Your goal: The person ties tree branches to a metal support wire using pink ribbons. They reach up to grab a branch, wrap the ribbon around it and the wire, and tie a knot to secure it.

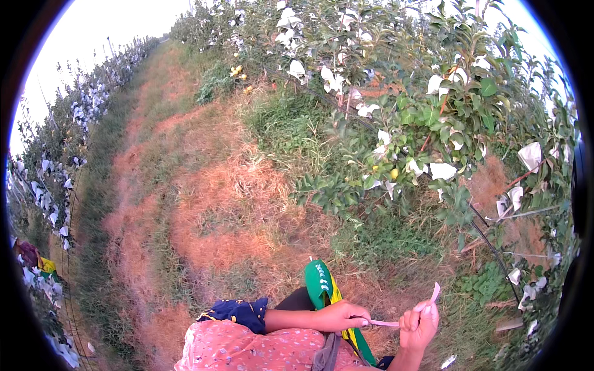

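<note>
A narrow pink strip (384, 323) runs between my two hands in front of my waist. My left hand (345, 316) pinches one end between thumb and fingertips. The other part passes through the curled fingers of my right hand (420, 327), and its free end stands up above them. A green and yellow bag (320, 283) bearing writing hangs at my front, partly behind my left forearm. A grey cloth strap (326, 353) lies over my pink patterned top (260, 345).
Fruit trees carrying white bags (443, 171) stand close on my right, with a dark hose (494, 250) low among them. A yellow fruit (394, 174) shows there. Another tree row (46, 190) lines the left, where a person (30, 255) is partly visible. Dry grass (222, 222) covers the ground.
</note>
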A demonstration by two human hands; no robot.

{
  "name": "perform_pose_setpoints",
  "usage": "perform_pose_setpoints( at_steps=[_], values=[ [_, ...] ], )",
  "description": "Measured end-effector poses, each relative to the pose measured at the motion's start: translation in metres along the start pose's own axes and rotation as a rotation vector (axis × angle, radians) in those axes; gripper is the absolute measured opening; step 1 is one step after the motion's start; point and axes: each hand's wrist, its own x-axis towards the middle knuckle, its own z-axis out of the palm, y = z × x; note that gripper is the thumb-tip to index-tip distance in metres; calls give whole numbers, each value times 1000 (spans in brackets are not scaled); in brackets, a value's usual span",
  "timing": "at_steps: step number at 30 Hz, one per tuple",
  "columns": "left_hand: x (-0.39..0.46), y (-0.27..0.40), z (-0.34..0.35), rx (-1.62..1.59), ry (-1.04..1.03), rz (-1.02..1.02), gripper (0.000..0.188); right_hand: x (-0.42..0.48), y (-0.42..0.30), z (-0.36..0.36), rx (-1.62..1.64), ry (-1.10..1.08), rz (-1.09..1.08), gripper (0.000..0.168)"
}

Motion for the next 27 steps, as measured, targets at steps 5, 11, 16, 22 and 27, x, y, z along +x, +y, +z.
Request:
perform_pose_setpoints(
  at_steps=[5, 11, 16, 22, 27],
  values=[
    [-13, 4, -3, 5, -19, -5, 25, -14, 3, 10, 24, 37, -12, 24],
    [-21, -17, -29, 53, -20, 124, 23, -7, 22, 35, 47, 64, -35, 24],
    [-48, -23, -82, 89, 13, 83, 24, 14, 58, 75, 71, 97, 23, 24],
    [-90, -8, -137, -17, 25, -124, 24, 40, 96, 131, 19, 63, 99, 24],
    [-111, -38, -162, 33, 67, 49, 24, 49, 121, 165, -7, 58, 110, 24]
  ],
)
